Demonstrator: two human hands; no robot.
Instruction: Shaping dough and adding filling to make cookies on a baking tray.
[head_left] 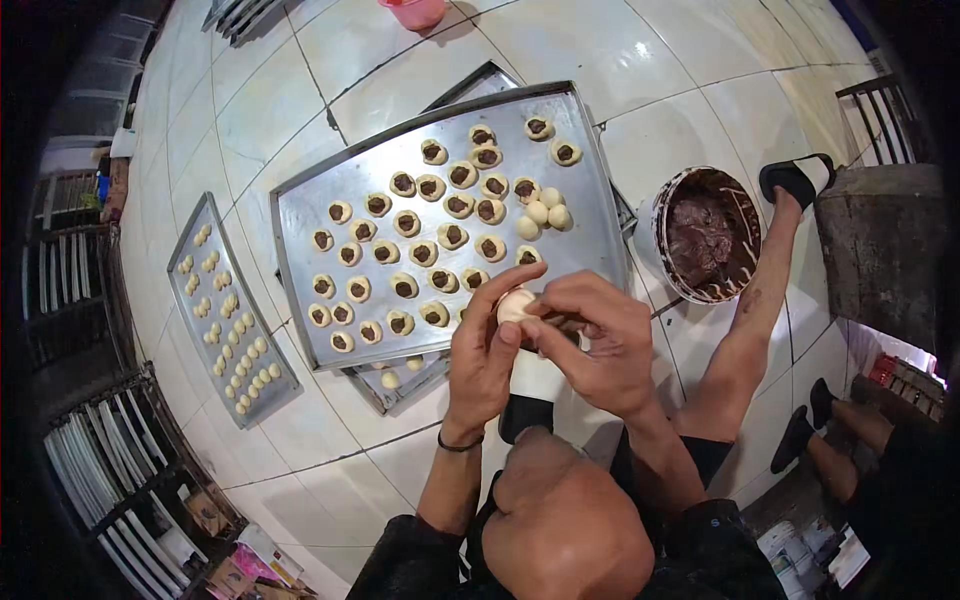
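My left hand (482, 365) and my right hand (603, 355) meet at the front of a metal tray (285, 240). A pale dough ball (515, 306) is held between them, cupped by the left fingers and pinched by the right. On the tray lie several flattened dough rounds (451, 236) topped with dark brown filling. A small cluster of smooth dough balls (540, 213) is at its right side. A white bucket (705, 235) with dark brown paste stands right of the tray. Part of the tray is hidden behind my hands.
A narrow tray (282, 388) of small dough pieces lies left on the tiled floor (650, 60). More trays (385, 398) are beneath the main one. Metal racks (110, 470) line the left. A pink container (415, 12) is at the top. Another person's legs (835, 460) show at right.
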